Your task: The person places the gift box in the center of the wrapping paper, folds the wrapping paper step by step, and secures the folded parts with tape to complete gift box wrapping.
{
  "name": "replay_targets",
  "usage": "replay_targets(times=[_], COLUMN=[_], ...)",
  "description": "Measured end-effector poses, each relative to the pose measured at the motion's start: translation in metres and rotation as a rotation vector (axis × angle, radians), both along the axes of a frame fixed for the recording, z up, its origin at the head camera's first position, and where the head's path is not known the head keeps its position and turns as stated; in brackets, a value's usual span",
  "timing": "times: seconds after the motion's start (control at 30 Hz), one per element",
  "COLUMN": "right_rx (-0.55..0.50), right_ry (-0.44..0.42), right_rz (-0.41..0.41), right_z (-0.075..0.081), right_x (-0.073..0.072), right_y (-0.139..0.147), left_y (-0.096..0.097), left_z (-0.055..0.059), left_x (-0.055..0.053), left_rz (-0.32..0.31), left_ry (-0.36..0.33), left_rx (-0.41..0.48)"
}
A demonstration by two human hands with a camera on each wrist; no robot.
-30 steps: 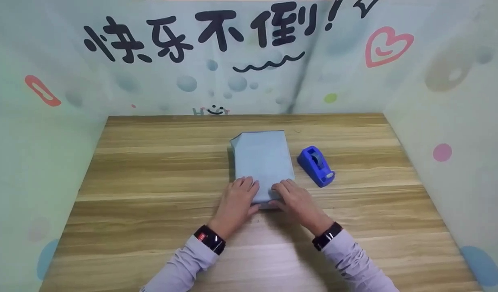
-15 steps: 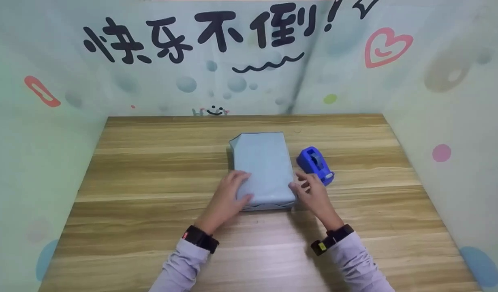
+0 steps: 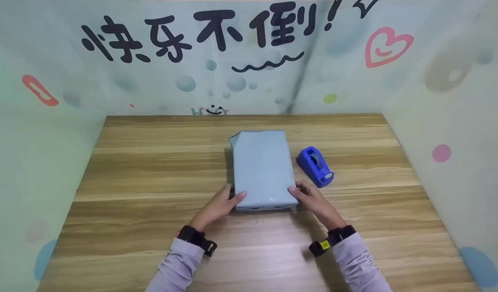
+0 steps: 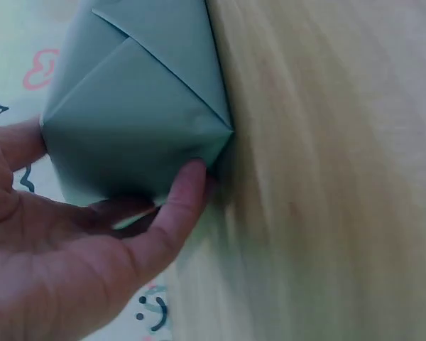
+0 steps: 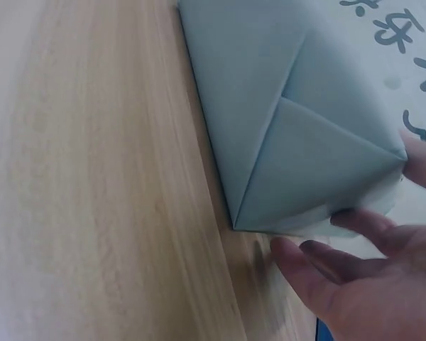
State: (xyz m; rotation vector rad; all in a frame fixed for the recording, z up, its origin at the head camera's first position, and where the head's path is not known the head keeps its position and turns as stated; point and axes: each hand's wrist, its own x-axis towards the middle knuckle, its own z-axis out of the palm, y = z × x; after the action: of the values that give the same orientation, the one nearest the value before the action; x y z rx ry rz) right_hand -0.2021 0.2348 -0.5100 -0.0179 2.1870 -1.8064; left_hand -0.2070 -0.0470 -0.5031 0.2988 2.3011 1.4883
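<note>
A box wrapped in pale blue paper (image 3: 263, 166) lies flat in the middle of the table, its far left corner sticking out in a flap. At its near left corner my left hand (image 3: 221, 203) holds it, thumb on top and fingers along the side. My right hand (image 3: 315, 200) grips the near right corner the same way. Both wrist views show folded triangular paper on the near end of the box (image 4: 128, 135). In the right wrist view, fingertips (image 5: 287, 249) reach toward the lower edge of the wrapped box (image 5: 319, 170).
A blue tape dispenser (image 3: 315, 166) stands just right of the box, close to my right hand. The wooden table (image 3: 151, 170) is bordered by printed pale walls at the back and both sides.
Both hands have moved from the top of the near end out to the box's two sides. The near end of the box is now uncovered. The tape dispenser stays put.
</note>
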Motion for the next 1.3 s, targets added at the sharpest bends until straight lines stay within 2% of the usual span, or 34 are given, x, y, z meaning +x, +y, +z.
replay_targets(times=[0.1, 0.2, 0.33, 0.43, 0.5, 0.6, 0.67, 0.83, 0.93, 1.03, 1.1, 1.2, 1.3], right_rx=[-0.082, -0.154, -0.172, -0.163, -0.180, -0.228, -0.229, -0.079, 0.006, 0.048, 0.036, -0.022, -0.096], right_ry=[-0.001, -0.004, -0.005, -0.004, 0.000, 0.018, 0.039, 0.132, 0.184, 0.203, 0.201, 0.201, 0.215], right_rz=[0.036, 0.064, 0.079, 0.097, 0.113, 0.139, 0.154, 0.158, 0.142, 0.121, 0.112, 0.084, 0.030], right_z=[-0.002, -0.006, -0.009, -0.010, -0.011, -0.014, -0.015, -0.019, -0.019, -0.014, -0.006, 0.008, 0.024], right_x=[0.006, 0.013, 0.022, 0.028, 0.029, 0.028, 0.028, 0.031, 0.032, 0.033, 0.033, 0.031, 0.028], right_y=[0.004, 0.008, 0.011, 0.013, 0.013, 0.012, 0.011, 0.008, 0.005, 0.001, -0.002, -0.006, -0.012], left_y=[-0.003, -0.005, -0.008, -0.010, -0.011, -0.012, -0.012, -0.009, -0.009, -0.009, -0.009, -0.007, -0.004], left_z=[-0.003, -0.007, -0.009, -0.009, -0.009, -0.011, -0.015, -0.027, -0.031, -0.029, -0.024, -0.009, 0.009], left_x=[0.005, 0.010, 0.016, 0.018, 0.019, 0.020, 0.020, 0.019, 0.019, 0.018, 0.017, 0.015, 0.012], left_rz=[0.021, 0.042, 0.050, 0.037, 0.021, 0.001, -0.013, -0.036, -0.034, -0.042, -0.045, -0.042, -0.017], left_ry=[-0.100, -0.144, -0.146, -0.130, -0.105, -0.062, 0.002, 0.241, 0.289, 0.246, 0.180, 0.075, 0.040], left_rx=[0.078, 0.149, 0.180, 0.168, 0.148, 0.052, 0.012, 0.018, 0.012, 0.012, 0.047, 0.140, 0.248])
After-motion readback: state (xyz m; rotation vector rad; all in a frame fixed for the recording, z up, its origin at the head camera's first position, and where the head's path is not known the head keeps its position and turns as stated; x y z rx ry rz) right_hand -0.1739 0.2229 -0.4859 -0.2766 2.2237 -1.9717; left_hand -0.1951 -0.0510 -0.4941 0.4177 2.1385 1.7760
